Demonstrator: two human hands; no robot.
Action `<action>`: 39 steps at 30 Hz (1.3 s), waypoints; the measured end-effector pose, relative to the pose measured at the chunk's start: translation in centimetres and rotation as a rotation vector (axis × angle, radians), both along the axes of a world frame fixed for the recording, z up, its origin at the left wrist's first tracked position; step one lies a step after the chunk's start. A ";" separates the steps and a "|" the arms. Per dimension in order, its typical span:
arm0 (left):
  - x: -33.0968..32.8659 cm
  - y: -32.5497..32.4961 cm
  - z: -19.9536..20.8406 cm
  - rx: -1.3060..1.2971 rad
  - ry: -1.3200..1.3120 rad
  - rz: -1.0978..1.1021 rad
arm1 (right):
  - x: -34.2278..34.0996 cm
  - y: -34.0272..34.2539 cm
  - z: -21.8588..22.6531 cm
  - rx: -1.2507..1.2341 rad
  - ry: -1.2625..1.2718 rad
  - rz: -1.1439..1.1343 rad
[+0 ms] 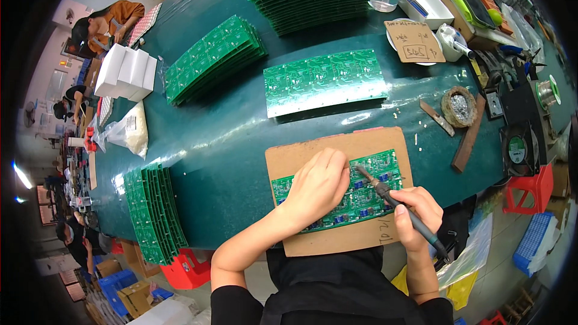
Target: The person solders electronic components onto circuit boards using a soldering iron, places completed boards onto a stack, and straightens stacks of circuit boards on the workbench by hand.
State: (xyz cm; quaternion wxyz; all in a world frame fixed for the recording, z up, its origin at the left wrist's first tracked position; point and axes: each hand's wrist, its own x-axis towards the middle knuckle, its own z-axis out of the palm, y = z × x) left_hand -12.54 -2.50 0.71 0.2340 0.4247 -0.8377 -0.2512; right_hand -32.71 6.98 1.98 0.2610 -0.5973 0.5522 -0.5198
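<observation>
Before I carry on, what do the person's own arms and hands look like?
The left grip and right grip are five-fingered hands with no gloves. The forearms are uncovered, with no watch or bracelet showing. Short black sleeves end around the elbows. I see no cables or markings on either arm.

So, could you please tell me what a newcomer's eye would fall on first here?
Probably the right hand, holding a soldering iron at the green circuit board on brown cardboard, lower centre, with the left hand over the board. Next, perhaps, the tall stack of green boards at the top centre.
</observation>
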 end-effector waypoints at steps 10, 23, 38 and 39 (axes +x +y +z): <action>-1.2 -0.8 2.9 0.151 0.038 -0.085 | -3.2 0.5 -0.5 -0.084 -0.016 -0.146; -4.4 -0.8 -0.9 0.030 0.027 -0.047 | -3.0 0.0 -1.0 -0.058 -0.014 -0.107; -3.8 0.0 -1.2 -0.121 0.087 -0.063 | -9.9 -2.4 -1.4 -0.033 0.589 -0.593; -3.3 0.0 -1.0 -0.123 0.084 -0.048 | -10.1 -2.3 -1.6 0.048 0.561 -0.542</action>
